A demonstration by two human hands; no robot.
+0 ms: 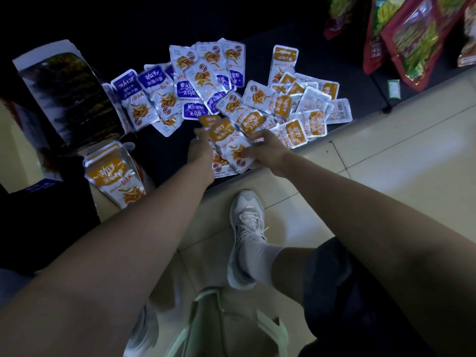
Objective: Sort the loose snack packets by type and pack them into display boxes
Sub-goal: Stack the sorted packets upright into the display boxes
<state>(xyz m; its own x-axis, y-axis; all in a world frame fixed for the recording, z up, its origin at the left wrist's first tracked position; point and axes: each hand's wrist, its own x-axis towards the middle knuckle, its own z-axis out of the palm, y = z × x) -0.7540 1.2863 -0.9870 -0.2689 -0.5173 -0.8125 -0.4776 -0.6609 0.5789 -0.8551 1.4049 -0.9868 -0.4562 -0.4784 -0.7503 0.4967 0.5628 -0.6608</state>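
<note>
Loose silver snack packets lie on a dark mat [159, 155]. Purple-labelled packets [159, 94] are spread to the left and orange-labelled packets [296, 104] to the right. Between both hands is a fanned stack of orange packets [228, 148]. My left hand [201, 148] grips the stack's left edge. My right hand [265, 148] holds its right side, fingers curled on the packets. Lower left, a display box [116, 173] holds upright orange packets. A dark display box [64, 99] stands at the far left.
Large red and green snack bags [407, 34] hang on a rack at the upper right. The mat ends at a pale tiled floor [386, 163]. My foot in a white shoe [247, 228] rests on the tiles below the hands. A pale green stool [226, 328] is underneath.
</note>
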